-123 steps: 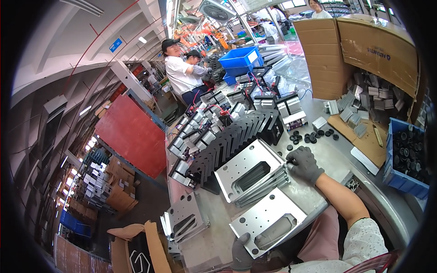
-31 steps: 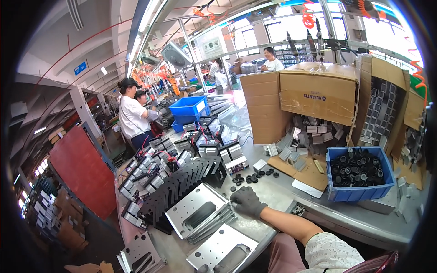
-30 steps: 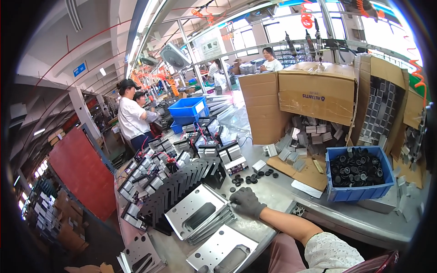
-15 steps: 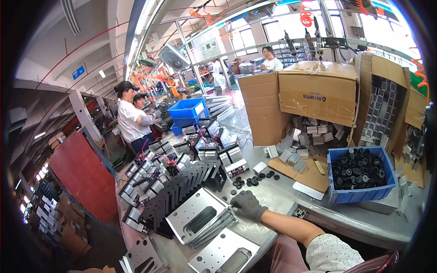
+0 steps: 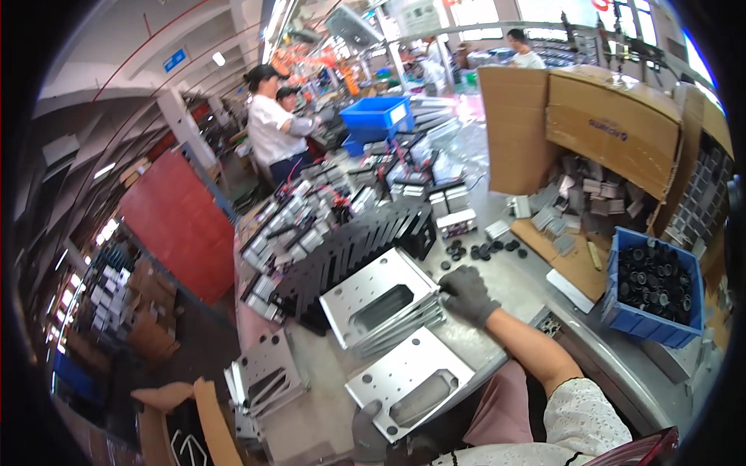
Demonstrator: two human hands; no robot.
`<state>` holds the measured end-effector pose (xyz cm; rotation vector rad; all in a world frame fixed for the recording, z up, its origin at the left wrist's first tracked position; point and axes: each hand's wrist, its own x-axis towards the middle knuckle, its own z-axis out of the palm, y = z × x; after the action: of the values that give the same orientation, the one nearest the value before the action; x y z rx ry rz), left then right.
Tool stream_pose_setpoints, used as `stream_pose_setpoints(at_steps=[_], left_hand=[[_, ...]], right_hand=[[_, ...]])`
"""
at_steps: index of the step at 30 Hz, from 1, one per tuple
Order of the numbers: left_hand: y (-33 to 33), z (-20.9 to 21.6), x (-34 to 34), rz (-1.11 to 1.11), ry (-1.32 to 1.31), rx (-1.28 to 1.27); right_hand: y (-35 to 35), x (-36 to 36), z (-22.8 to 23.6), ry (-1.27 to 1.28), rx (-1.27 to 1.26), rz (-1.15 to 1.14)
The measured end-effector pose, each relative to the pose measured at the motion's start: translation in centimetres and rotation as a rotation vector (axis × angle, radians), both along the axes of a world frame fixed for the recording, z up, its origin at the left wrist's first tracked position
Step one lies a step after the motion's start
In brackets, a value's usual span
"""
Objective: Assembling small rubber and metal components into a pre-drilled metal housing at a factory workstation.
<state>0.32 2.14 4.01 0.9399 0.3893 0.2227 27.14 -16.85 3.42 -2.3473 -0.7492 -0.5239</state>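
Note:
In a dark grey glove, my left hand point(image 5: 368, 432) grips the near left corner of a silver metal plate point(image 5: 426, 359) with an elongated cutout and small holes. Its thumb lies over the plate's edge. My gloved right hand point(image 5: 468, 297) is closed beside the right corner of a stack of similar metal plates point(image 5: 369, 289). Whatever its curled fingers hold, if anything, is hidden. Small black round caps point(image 5: 486, 251) lie scattered on the metal table just beyond that hand.
Black brackets point(image 5: 353, 256) stand in a row behind the stack, before finned wired assemblies point(image 5: 311, 225). More plates point(image 5: 268, 369) lie left. At right are a blue bin point(image 5: 657, 330) of black caps and cardboard boxes point(image 5: 610, 109) with metal heat sinks. Co-workers point(image 5: 272, 128) stand at far left.
The head view has swung left and down, moving the scene rightward in the picture. My left hand has come into view on the near plate; my right hand stays by the stack.

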Motion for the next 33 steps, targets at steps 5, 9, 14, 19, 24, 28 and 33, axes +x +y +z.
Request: stream_pose_setpoints(at_steps=[5,9,14,19,24,28,33], left_hand=[[0.1,-0.6,0.7,-0.014,0.035,-0.022],[0.5,-1.0,0.4,-0.014,0.049,-0.062],[0.5,-1.6,0.4,-0.012,0.025,-0.114],[-0.3,-0.2,0.8,-0.024,0.05,-0.049],[0.1,-0.7,0.6,-0.035,0.076,-0.002],[0.8,-1.0,0.1,-0.059,0.092,0.0],[1.3,-3.6,0.4,-0.125,0.13,-0.23]], right_hand=[[-0.9,0.4,-0.8,0.017,0.017,0.009],[-0.5,0.5,-1.2,0.002,0.055,0.026],[-0.8,0.6,-1.4,-0.008,0.039,0.03],[-1.2,0.6,-1.4,-0.041,0.053,0.012],[-0.9,0.8,-1.5,-0.036,0.067,0.005],[-0.1,0.8,-1.0,-0.013,0.089,0.018],[-1.1,1.1,-1.9,-0.053,0.013,-0.015]])
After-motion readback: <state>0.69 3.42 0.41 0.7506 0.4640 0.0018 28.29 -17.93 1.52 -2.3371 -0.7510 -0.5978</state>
